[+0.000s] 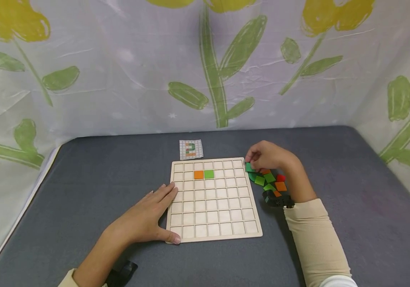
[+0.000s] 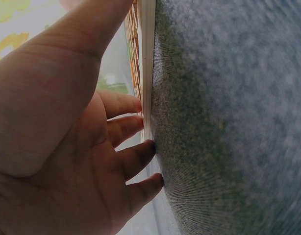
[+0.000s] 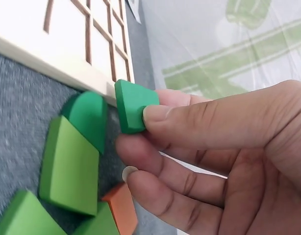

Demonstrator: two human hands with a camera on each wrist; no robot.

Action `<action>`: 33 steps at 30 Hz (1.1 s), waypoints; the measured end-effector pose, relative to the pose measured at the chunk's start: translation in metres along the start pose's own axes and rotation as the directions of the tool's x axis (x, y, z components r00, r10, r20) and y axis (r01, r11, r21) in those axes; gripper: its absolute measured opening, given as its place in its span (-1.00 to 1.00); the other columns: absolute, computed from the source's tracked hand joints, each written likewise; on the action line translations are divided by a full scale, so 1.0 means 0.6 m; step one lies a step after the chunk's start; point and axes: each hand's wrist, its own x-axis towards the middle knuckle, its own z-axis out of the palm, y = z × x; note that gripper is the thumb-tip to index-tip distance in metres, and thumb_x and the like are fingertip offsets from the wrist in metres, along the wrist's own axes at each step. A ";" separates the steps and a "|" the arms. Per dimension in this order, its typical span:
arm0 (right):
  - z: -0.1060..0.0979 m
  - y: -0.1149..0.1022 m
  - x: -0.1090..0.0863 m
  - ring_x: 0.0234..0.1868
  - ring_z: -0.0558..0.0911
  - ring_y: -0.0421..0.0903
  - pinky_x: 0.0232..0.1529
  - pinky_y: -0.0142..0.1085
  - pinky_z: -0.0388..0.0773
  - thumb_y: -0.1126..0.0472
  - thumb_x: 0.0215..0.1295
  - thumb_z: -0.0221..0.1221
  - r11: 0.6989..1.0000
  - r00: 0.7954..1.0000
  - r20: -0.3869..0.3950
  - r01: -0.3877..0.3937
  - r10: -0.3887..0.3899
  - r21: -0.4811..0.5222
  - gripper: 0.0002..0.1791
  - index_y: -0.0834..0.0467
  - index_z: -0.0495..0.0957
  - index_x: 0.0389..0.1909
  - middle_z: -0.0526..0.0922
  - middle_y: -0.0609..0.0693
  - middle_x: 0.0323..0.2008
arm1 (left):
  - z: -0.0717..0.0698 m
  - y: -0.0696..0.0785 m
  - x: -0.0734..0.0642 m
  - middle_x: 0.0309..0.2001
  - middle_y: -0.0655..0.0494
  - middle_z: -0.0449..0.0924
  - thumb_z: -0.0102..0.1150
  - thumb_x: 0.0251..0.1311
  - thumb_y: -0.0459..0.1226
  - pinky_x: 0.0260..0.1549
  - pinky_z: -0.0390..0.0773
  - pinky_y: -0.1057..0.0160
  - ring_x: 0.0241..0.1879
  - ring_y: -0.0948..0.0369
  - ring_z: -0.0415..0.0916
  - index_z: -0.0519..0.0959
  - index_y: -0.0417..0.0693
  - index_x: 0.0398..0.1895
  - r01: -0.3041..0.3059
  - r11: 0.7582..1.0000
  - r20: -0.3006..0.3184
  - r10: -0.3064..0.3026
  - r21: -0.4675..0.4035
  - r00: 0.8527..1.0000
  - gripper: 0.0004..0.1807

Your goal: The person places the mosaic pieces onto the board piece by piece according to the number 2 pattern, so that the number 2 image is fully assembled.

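Observation:
A wooden grid board lies on the dark grey table. In its upper rows an orange square tile and a light green square tile sit side by side. My left hand rests on the board's left edge, fingers straight and spread, thumb at the near left corner. Off the board's upper right corner, my right hand pinches a dark green square tile between thumb and fingers, above a loose pile. In that pile are light green tiles, a rounded dark green tile and an orange tile.
A small printed card with a coloured grid pattern lies behind the board. Beside the right wrist are a red piece and another orange tile. A pale curtain with printed flowers stands along the table's back.

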 end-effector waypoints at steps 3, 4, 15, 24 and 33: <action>0.005 -0.003 0.004 -0.43 0.57 0.06 -0.34 -0.12 0.58 0.47 0.36 0.11 1.000 1.000 0.008 0.013 -0.013 -0.002 -0.83 0.33 0.61 -0.11 0.65 0.12 -0.31 | -0.001 0.000 0.001 0.57 -0.14 -0.04 0.31 -0.22 0.49 0.40 0.05 -0.22 0.53 -0.13 -0.07 0.07 -0.22 0.58 0.001 1.000 0.002 -0.001 0.000 1.000 0.42; 0.007 -0.005 0.005 -0.43 0.57 0.05 -0.35 -0.12 0.57 0.46 0.37 0.11 1.000 1.000 0.008 0.017 -0.017 -0.004 -0.83 0.32 0.62 -0.10 0.65 0.12 -0.32 | -0.001 0.001 0.001 0.57 -0.14 -0.04 0.31 -0.22 0.49 0.40 0.05 -0.22 0.53 -0.13 -0.07 0.06 -0.22 0.58 0.001 1.000 0.003 -0.001 -0.001 1.000 0.42; 0.023 -0.019 0.017 -0.39 0.59 0.03 -0.38 -0.19 0.53 0.48 0.34 0.13 0.998 0.998 0.010 0.061 -0.060 -0.025 -0.83 0.31 0.63 -0.12 0.63 0.12 -0.31 | 0.000 0.000 0.000 0.57 -0.14 -0.04 0.34 -0.21 0.46 0.40 0.05 -0.22 0.53 -0.12 -0.08 0.07 -0.23 0.57 -0.004 1.000 -0.001 0.004 -0.008 1.000 0.41; 0.038 -0.034 0.026 -0.41 0.60 0.01 -0.34 -0.19 0.58 0.50 0.29 0.14 0.998 0.998 0.011 0.066 -0.066 -0.006 -0.82 0.32 0.63 -0.14 0.61 0.10 -0.34 | 0.001 0.000 -0.001 0.57 -0.14 -0.03 0.34 -0.22 0.47 0.40 0.05 -0.22 0.53 -0.12 -0.07 0.07 -0.24 0.57 -0.007 1.000 -0.008 0.007 -0.003 1.000 0.41; 0.054 -0.045 0.031 -0.43 0.61 0.05 -0.35 -0.17 0.60 0.50 0.32 0.13 0.993 0.993 0.032 0.114 -0.114 -0.002 -0.84 0.36 0.63 -0.14 0.63 0.11 -0.38 | 0.002 0.002 -0.001 0.57 -0.13 -0.04 0.36 -0.23 0.46 0.40 0.05 -0.22 0.53 -0.13 -0.08 0.07 -0.24 0.57 -0.003 1.000 -0.013 0.003 -0.004 1.000 0.42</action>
